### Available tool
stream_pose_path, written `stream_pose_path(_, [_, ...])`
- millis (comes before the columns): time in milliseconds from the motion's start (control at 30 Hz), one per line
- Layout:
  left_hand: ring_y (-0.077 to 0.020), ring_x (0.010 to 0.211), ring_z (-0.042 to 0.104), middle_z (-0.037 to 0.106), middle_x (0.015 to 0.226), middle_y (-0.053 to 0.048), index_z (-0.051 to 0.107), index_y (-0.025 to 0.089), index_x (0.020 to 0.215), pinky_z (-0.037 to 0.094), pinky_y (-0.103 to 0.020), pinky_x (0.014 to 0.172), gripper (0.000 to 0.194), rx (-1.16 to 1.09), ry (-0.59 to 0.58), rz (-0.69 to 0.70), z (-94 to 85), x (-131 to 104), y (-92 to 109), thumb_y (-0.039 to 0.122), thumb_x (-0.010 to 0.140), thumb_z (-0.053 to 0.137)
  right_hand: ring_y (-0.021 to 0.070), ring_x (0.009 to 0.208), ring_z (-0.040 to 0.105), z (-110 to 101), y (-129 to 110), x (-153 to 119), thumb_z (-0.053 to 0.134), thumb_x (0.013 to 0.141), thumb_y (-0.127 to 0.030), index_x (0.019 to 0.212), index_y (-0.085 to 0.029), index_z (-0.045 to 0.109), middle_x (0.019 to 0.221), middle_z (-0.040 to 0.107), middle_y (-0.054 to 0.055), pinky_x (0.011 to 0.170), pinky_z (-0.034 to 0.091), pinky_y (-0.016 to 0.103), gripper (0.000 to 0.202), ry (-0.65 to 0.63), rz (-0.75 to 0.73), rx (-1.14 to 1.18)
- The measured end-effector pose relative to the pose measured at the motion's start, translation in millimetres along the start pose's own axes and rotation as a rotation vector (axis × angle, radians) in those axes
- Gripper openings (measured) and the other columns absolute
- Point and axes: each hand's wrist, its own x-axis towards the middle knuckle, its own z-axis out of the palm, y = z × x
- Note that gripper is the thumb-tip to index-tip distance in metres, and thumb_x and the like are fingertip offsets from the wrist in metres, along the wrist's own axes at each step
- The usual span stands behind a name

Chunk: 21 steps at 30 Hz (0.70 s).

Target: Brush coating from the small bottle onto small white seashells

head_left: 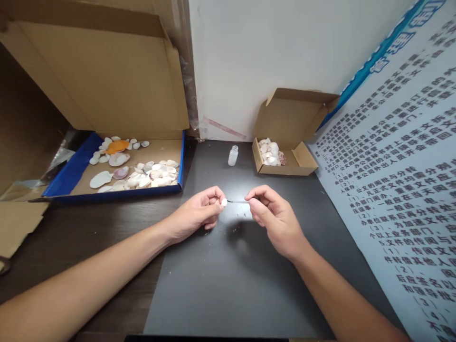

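Between the thumb and fingers of my left hand (207,208) is a small white shell (224,202). My right hand (270,209) pinches a thin, pale tool (239,202), whose dark tip points left and reaches the shell or stops right beside it. Both hands are held above the dark grey mat (199,289), with tiny pale crumbs on it beneath them. Beyond the hands stands a small clear bottle (232,156) with whitish contents, upright and without a visible cap.
At the left lies an open blue-edged cardboard box (124,192) holding many shells and an orange piece (116,147). A smaller open box (288,169) with shells (270,153) stands back right. A printed sheet (399,156) slants along the right side.
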Motion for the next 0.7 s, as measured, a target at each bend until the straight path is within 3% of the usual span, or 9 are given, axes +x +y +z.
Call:
stream_pose_path(67, [-0.0033, 0.046, 0.027, 0.037, 0.06, 0.01, 0.048, 0.02, 0.086, 0.03, -0.017, 0.045, 0.027, 0.004, -0.007, 0.002, 0.0, -0.2, 0.2, 0.034, 0.082, 0.071, 0.011, 0.054, 0.038, -0.5, -0.9, 0.4, 0.051, 0.095, -0.037, 0.093, -0.022, 0.058, 0.063, 0.043, -0.005, 0.052, 0.033, 0.025, 0.016, -0.028, 0.017, 0.042])
stream_pose_path(200, [-0.0032, 0.046, 0.028, 0.037, 0.061, 0.01, 0.048, 0.02, 0.085, 0.031, -0.017, 0.045, 0.028, 0.02, -0.012, 0.0, 0.2, -0.5, 0.5, 0.035, 0.083, 0.071, 0.0113, 0.057, 0.04, -1.1, -0.2, 0.6, 0.059, 0.091, -0.032, 0.091, -0.022, 0.059, 0.065, 0.046, -0.004, 0.055, 0.034, 0.026, 0.01, 0.066, -0.028, -0.081])
stream_pose_path(333, [-0.0035, 0.046, 0.028, 0.037, 0.06, 0.01, 0.048, 0.019, 0.085, 0.031, -0.018, 0.045, 0.028, 0.027, -0.007, -0.003, 0.4, -0.5, 0.5, 0.034, 0.082, 0.071, 0.0112, 0.054, 0.039, -1.8, 1.6, 0.8, 0.051, 0.096, -0.037, 0.092, -0.023, 0.058, 0.062, 0.044, -0.005, 0.052, 0.032, 0.025, 0.017, -0.041, 0.025, 0.093])
stream_pose_path(467, [-0.0036, 0.046, 0.027, 0.036, 0.06, 0.01, 0.048, 0.019, 0.085, 0.031, -0.019, 0.046, 0.026, 0.032, -0.02, 0.003, -0.1, -0.3, -0.3, 0.035, 0.083, 0.069, 0.0112, 0.057, 0.04, -2.8, 1.7, 2.0, 0.057, 0.093, -0.034, 0.091, -0.022, 0.06, 0.065, 0.046, -0.004, 0.055, 0.033, 0.025, 0.013, 0.01, 0.01, -0.034])
stream_pose_path(600, [-0.0035, 0.046, 0.027, 0.036, 0.059, 0.01, 0.048, 0.019, 0.084, 0.031, -0.019, 0.046, 0.028, 0.025, -0.018, 0.002, 0.2, -0.6, -0.3, 0.035, 0.083, 0.07, 0.0115, 0.053, 0.038, -3.7, 1.3, 2.8, 0.049, 0.096, -0.04, 0.093, -0.022, 0.057, 0.061, 0.044, -0.005, 0.051, 0.032, 0.025, 0.021, -0.116, 0.083, 0.117])
stream_pose_path(700, [-0.0039, 0.046, 0.027, 0.036, 0.059, 0.01, 0.048, 0.02, 0.084, 0.031, -0.019, 0.046, 0.028, 0.026, -0.017, 0.001, 1.1, -1.1, 0.7, 0.036, 0.082, 0.071, 0.0116, 0.055, 0.04, -2.8, 1.6, 2.2, 0.054, 0.094, -0.037, 0.093, -0.022, 0.058, 0.063, 0.047, -0.004, 0.053, 0.033, 0.026, 0.015, -0.043, 0.033, -0.05])
